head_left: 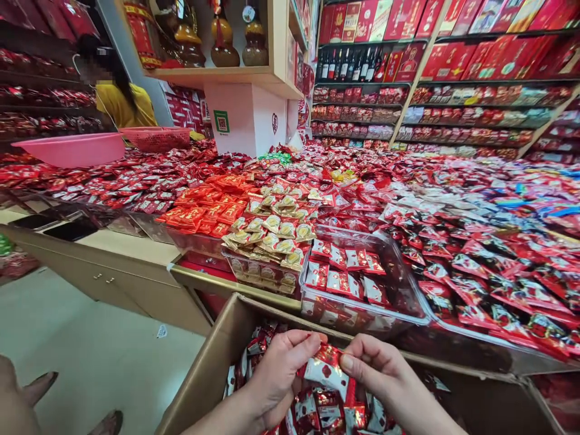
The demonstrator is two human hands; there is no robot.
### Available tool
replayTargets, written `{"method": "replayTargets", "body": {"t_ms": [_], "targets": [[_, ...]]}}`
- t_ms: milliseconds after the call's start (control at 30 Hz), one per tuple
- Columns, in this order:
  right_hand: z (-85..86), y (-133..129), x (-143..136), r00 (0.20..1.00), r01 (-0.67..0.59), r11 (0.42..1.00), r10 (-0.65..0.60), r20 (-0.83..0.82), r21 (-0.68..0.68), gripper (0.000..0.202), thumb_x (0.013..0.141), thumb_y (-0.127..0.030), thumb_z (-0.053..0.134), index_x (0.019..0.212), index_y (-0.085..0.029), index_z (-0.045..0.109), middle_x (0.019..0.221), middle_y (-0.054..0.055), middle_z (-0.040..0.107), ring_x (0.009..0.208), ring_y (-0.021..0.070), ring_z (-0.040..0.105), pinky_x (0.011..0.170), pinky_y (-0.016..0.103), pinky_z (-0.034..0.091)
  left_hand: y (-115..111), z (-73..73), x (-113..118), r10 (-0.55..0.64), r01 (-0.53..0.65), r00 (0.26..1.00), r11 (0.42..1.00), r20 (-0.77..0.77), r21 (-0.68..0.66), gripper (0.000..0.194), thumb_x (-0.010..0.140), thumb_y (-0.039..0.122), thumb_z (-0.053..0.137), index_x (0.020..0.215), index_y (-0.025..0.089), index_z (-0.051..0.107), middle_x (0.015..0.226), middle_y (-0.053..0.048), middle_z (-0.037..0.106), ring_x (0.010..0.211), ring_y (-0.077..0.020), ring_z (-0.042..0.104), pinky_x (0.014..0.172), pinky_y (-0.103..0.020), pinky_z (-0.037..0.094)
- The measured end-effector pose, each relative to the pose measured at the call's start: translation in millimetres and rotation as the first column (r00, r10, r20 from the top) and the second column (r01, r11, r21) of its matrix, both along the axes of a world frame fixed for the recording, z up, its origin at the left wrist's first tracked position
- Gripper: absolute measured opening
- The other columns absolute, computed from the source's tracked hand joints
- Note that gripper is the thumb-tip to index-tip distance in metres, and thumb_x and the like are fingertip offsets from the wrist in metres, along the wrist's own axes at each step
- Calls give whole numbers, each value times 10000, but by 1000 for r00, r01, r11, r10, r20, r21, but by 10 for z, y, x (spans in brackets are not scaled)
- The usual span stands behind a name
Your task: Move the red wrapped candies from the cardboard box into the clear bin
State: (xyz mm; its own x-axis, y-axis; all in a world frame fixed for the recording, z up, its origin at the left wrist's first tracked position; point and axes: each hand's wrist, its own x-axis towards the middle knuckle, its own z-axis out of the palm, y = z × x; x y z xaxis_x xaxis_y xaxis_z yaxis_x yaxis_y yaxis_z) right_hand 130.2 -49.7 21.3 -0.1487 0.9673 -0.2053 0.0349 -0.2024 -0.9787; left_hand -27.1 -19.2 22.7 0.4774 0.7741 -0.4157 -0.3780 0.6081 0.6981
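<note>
Red-and-white foil marks the packet (327,370) pinched between both hands above the cardboard box (212,362): the left hand (276,377) clamps its upper left corner, the right hand (378,371) grips its right edge. Judging by this, a packet is being lifted out of the box for the clear tray (357,314) just beyond the box; that move would call for carrying it forward over the rim. Its long axis runs left to right, tilting down toward the right hand.

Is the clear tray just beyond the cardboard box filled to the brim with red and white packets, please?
No, the clear tray holds only a shallow layer of packets, with bare wall above them.
</note>
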Motion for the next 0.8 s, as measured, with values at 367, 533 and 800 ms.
{"method": "replayTargets", "body": {"t_ms": [367,533,800], "targets": [[-184,-12,28,995,75,995,-71,-68,64,293,696,-440,593,663,-161,510,570,-32,506,529,96,452,492,209,365,-43,-251,-59,-137,189,974,930,-180,316,334,691,389,634,846,103,561,663,-39,624,525,-99,556,489,-197,428],[-279,-42,-24,988,-19,996,32,-149,91,314,669,-442,610,823,-177,542,727,17,592,693,152,543,650,267,422,-31,-345,-69,-113,203,961,909,-253,365,323,682,401,633,819,117,562,612,6,574,507,-83,512,478,-189,400],[-289,-13,30,985,-160,982,152,83,100,295,712,-460,551,731,-177,470,629,-29,463,569,100,402,546,212,340,-30,-387,-118,-101,169,979,889,-178,426,333,659,370,670,899,170,556,829,-30,640,763,-141,558,733,-257,405]]}}
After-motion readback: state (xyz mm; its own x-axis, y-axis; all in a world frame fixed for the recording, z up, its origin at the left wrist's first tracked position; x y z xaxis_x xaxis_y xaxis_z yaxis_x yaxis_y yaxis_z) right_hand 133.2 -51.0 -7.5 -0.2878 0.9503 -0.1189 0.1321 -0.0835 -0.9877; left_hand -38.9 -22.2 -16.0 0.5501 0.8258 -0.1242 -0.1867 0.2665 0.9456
